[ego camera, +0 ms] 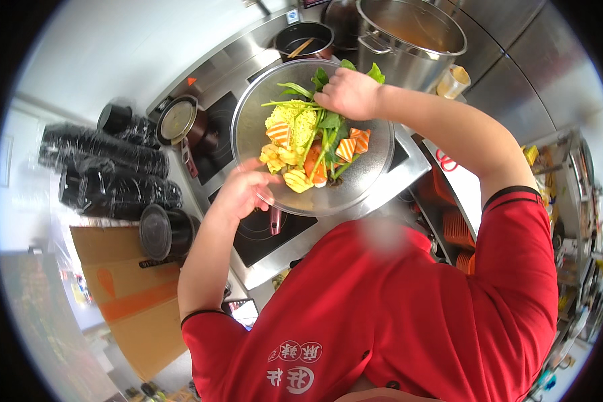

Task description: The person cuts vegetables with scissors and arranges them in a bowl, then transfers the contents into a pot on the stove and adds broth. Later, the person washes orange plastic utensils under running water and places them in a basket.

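My left hand (pixel 246 192) grips the near-left rim of a wide, clear bowl (pixel 367 186), with the thumb and fingers about its edge. The bowl is held over the cooktop. My right hand (pixel 349 93) is closed on a bunch of leafy greens (pixel 326 120) above the bowl's far side; their stems hang down over the food. Beneath them lie a yellow block of dried noodles (pixel 301 123), orange-and-white striped pieces (pixel 346 149) and folded yellow pieces (pixel 297 180). A rounded orange piece (pixel 313 165) is partly hidden by the stems.
A tall steel stockpot (pixel 407 65) of brownish liquid stands at the back right, beside a dark pot (pixel 304 40) with chopsticks. Left are a small pan with a strainer (pixel 179 120), wrapped stacks of black containers (pixel 115 186) and a cardboard box (pixel 130 296). A pink handle (pixel 275 221) shows below the bowl.
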{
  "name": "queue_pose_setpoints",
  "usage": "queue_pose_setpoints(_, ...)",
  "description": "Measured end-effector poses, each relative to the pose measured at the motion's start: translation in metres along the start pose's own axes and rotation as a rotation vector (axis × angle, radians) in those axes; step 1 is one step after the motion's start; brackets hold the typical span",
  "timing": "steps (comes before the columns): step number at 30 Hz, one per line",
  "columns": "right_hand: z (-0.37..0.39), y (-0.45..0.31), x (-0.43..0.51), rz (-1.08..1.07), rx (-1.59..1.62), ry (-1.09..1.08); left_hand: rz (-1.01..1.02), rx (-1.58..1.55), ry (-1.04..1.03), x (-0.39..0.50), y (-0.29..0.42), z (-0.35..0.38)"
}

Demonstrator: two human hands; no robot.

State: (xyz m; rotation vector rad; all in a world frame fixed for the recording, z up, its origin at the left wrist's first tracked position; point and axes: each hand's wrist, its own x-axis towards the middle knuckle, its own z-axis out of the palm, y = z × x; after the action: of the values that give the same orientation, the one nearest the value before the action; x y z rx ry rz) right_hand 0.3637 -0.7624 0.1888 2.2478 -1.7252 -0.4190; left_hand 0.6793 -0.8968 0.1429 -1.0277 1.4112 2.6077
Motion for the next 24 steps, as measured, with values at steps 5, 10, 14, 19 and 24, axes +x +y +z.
queue_pose_setpoints(5,-0.027,0.027,0.067,0.088,0.087,0.018,0.126,0.015,0.157,-0.006,0.002,-0.025)
queue_pose_setpoints(10,-0.049,0.04,0.116,0.179,0.266,-0.08,0.156,0.002,0.289,-0.007,0.01,-0.033)
queue_pose_setpoints(14,-0.042,0.039,0.136,0.272,0.394,-0.032,0.195,0.016,0.402,-0.003,0.013,-0.04)
queue_pose_setpoints(19,-0.021,0.035,0.145,0.382,0.574,-0.002,0.201,0.082,0.555,0.008,0.013,-0.047)
queue_pose_setpoints(24,0.006,0.025,0.152,0.544,0.862,-0.022,0.188,-0.01,0.554,0.016,0.011,-0.054)
